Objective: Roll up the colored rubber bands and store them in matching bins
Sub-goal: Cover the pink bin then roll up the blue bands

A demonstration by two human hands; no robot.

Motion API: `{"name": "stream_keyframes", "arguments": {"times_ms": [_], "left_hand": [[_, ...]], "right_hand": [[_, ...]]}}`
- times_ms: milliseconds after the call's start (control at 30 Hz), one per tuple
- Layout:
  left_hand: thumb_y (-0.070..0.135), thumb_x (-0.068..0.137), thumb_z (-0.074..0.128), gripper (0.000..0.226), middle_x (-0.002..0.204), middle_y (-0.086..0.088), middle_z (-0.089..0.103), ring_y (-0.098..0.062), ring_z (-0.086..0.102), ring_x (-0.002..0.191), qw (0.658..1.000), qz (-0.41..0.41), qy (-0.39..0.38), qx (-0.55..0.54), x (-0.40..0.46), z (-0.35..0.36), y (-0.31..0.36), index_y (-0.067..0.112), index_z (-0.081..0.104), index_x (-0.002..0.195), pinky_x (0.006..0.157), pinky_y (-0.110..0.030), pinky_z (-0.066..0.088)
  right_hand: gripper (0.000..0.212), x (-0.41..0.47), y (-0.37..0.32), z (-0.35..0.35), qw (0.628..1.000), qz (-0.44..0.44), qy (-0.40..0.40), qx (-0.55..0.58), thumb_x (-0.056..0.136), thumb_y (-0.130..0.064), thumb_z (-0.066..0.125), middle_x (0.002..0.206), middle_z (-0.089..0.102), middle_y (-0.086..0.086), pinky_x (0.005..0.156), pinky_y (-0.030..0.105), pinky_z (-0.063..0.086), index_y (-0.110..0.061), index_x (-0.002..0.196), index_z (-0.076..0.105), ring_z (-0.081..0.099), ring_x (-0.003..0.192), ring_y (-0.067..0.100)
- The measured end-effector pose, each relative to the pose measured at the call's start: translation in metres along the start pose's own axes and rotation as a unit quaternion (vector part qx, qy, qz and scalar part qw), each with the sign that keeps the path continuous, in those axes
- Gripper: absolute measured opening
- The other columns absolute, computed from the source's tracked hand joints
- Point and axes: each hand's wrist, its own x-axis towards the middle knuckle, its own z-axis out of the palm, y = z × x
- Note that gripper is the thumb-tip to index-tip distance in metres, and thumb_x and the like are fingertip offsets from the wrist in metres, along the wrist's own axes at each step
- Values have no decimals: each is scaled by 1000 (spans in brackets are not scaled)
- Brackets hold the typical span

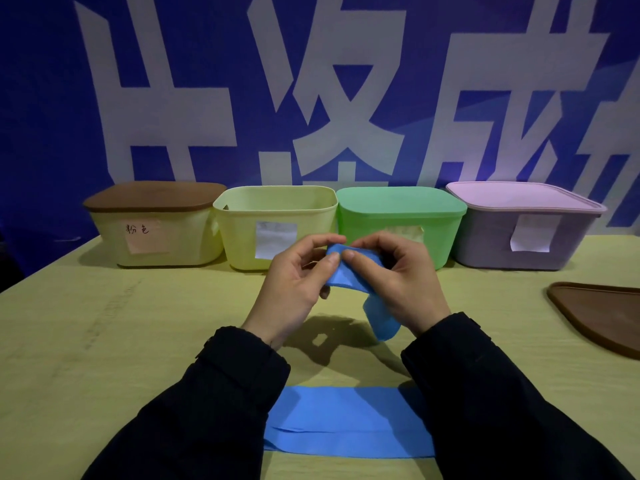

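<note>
Both hands are raised above the pale yellow-green table (104, 341), pinching the upper end of a blue, flat rubber band (349, 275) between them. The left hand (294, 289) grasps it with thumb and forefinger curled on its left edge, and the right hand (401, 282) grasps it the same way just beside, the two thumbs almost touching. From this pinched end the band runs down and to the right, its loose end hanging under the right palm, clear of the table. A second flat blue band (346, 424) lies on the table near the person, between the dark sleeves (214, 403), its long axis running left to right. Along the far edge stands a row of four plastic bins: a pale yellow bin with a brown lid (156, 230) and a pink note, an open pale yellow bin (277, 226) with a white label, a green lidded bin (401, 220) directly behind the hands, and a grey-lilac lidded bin (519, 226). A loose brown lid (602, 313) lies flat at the table's right side. A blue banner with big white characters (329, 91) hangs behind.
</note>
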Motion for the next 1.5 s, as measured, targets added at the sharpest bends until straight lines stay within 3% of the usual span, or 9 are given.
{"name": "stream_keyframes", "arguments": {"times_ms": [300, 533, 667, 800, 900, 1000, 1100, 1267, 1500], "left_hand": [[10, 93, 68, 32, 90, 2, 70, -13, 55, 70, 999, 21, 23, -37, -1, 2, 5, 18, 65, 124, 61, -27, 46], [8, 103, 53, 27, 92, -6, 70, -16, 62, 84, 999, -12, -13, -47, -2, 2, 4, 16, 62, 128, 67, -27, 54], [17, 98, 62, 24, 96, -15, 67, -16, 59, 79, 998, -10, -28, -55, -3, 4, 6, 12, 63, 121, 64, -26, 52], [5, 95, 64, 29, 96, -9, 74, -11, 64, 76, 998, -18, -9, -65, -2, 1, 6, 10, 57, 123, 62, -24, 51], [7, 96, 63, 21, 102, -8, 75, -14, 68, 83, 998, -16, 12, -56, -1, 0, 4, 13, 65, 116, 68, -25, 55], [7, 101, 57, 25, 111, -11, 72, -19, 69, 92, 999, -17, 7, -34, -1, 2, 3, 18, 67, 121, 74, -28, 58], [10, 104, 52, 26, 101, -10, 69, -19, 65, 90, 998, -20, -11, -51, -3, 3, 2, 19, 65, 125, 71, -28, 56], [21, 87, 70, 35, 92, -5, 73, -13, 60, 73, 999, -13, 4, -42, -3, 4, 5, 13, 63, 121, 60, -25, 49], [12, 97, 61, 22, 102, -4, 70, -14, 64, 80, 999, -7, 1, -52, -2, 1, 3, 19, 69, 116, 60, -25, 53]], "right_hand": [[5, 3, -1, 0, 999, 21, 17, 43, 88, -13, 75, 73, 67, -11, 65, 17, 46, -12, 84, 73, 60, 69, 3], [4, 0, 1, 1, 1000, 2, 8, 26, 90, -18, 73, 76, 66, -13, 67, 19, 45, -15, 87, 72, 59, 72, 4], [7, -1, 2, 5, 1000, 6, 2, 25, 90, -21, 74, 78, 67, -3, 64, 26, 49, -16, 88, 70, 59, 71, 9], [9, 2, 2, 3, 993, 56, -38, 93, 88, -24, 72, 70, 63, -6, 60, 22, 42, -17, 84, 68, 53, 65, 8], [8, 5, 5, -4, 989, 85, -70, 100, 85, -25, 73, 70, 60, 1, 59, 24, 38, -18, 88, 70, 49, 64, 11], [9, 4, 5, -6, 995, 59, -50, 63, 88, -16, 76, 68, 61, -7, 59, 19, 40, -13, 82, 69, 51, 62, 7], [11, 1, 0, -2, 997, 41, -31, 54, 87, -13, 76, 66, 59, -11, 59, 16, 41, -11, 80, 68, 51, 62, 4], [9, 0, -4, -3, 997, 33, -49, 50, 89, -12, 74, 69, 62, -10, 61, 15, 42, -8, 84, 69, 54, 64, 2], [15, 3, -2, -6, 998, 49, -28, 41, 85, -20, 79, 66, 60, -12, 58, 18, 40, -16, 76, 68, 52, 62, 5]]}}
